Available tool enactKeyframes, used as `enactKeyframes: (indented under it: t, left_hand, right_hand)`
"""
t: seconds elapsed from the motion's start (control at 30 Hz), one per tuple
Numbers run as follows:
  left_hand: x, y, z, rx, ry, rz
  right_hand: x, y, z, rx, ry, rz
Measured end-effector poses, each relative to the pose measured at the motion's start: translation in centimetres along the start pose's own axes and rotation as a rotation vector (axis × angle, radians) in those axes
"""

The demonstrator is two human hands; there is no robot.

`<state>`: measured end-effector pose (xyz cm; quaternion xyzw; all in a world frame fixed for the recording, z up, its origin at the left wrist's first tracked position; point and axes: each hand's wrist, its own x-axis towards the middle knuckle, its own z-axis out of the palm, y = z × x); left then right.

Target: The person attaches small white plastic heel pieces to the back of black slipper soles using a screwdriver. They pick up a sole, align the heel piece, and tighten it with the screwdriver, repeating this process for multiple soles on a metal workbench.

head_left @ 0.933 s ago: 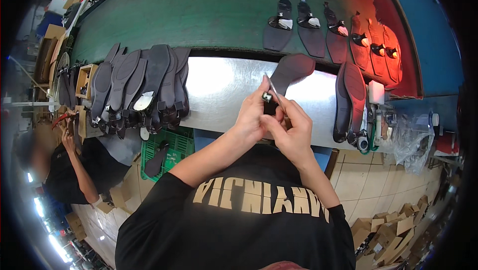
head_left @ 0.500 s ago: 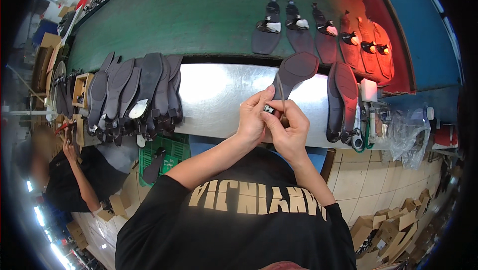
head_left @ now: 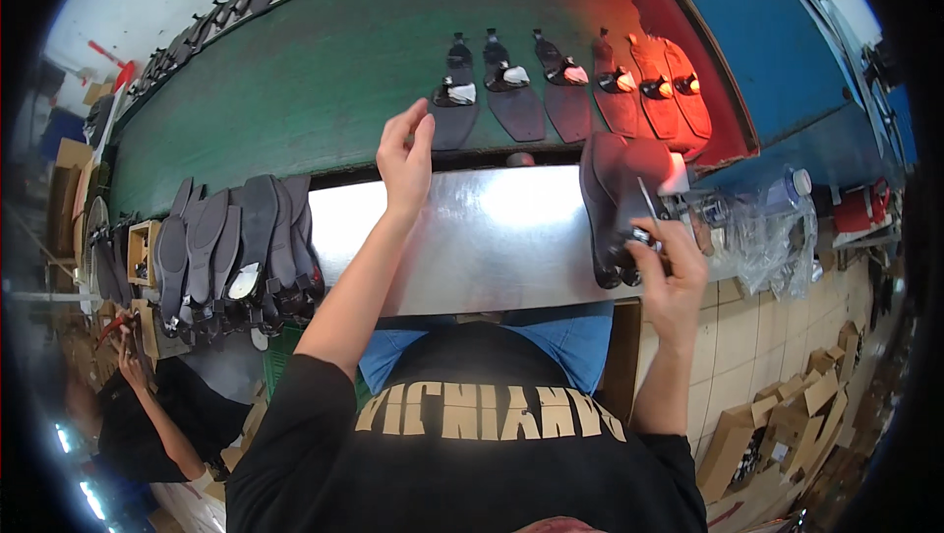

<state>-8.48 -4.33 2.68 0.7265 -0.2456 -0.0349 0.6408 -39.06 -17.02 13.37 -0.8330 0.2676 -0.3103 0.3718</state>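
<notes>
My right hand (head_left: 673, 272) is closed on a dark sandal (head_left: 635, 184) at its strap end, where a small shiny buckle shows. The sole is blurred and hangs over other dark soles (head_left: 598, 179) at the right end of the metal worktop. A thin pale rod or strip (head_left: 646, 197) sticks up from the same hand; its kind is unclear. My left hand (head_left: 405, 157) is raised with fingers loosely apart and nothing in them. It is just beside the leftmost sandal (head_left: 454, 125) on the green belt; contact cannot be made out.
A heap of dark sandals (head_left: 231, 248) covers the left end of the metal worktop (head_left: 472, 258). Several sandals (head_left: 565, 105) stand in a row on the green belt (head_left: 324, 71), some under red light. Clear plastic bags (head_left: 777, 238) lie right. Another person (head_left: 162, 415) works at left.
My hands have parted. The right one has carried the sandal right to the stacked soles; the left one let go and moved up and left to the belt. The whole view has shifted.
</notes>
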Motion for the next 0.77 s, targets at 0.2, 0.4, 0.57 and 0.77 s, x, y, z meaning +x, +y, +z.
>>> enactKeyframes:
  t: [0.2,0.4,0.57,0.77]
  left_hand:
    - [6.0,-4.4,0.3,0.519,-0.029,0.137]
    - [6.8,-4.3,2.1,0.675,-0.207,0.163]
    - [5.1,-3.5,2.4,0.659,-0.165,0.313]
    - [5.5,-3.1,2.5,0.324,-0.117,0.29]
  right_hand:
    - [-0.2,4.4,-3.7,0.174,0.098,0.109]
    - [-1.3,9.2,-7.5,0.399,-0.181,0.383]
    - [-2.6,9.2,-5.7,0.059,-0.074,0.127]
    - [-2.2,2.7,1.1,0.095,0.001,0.017]
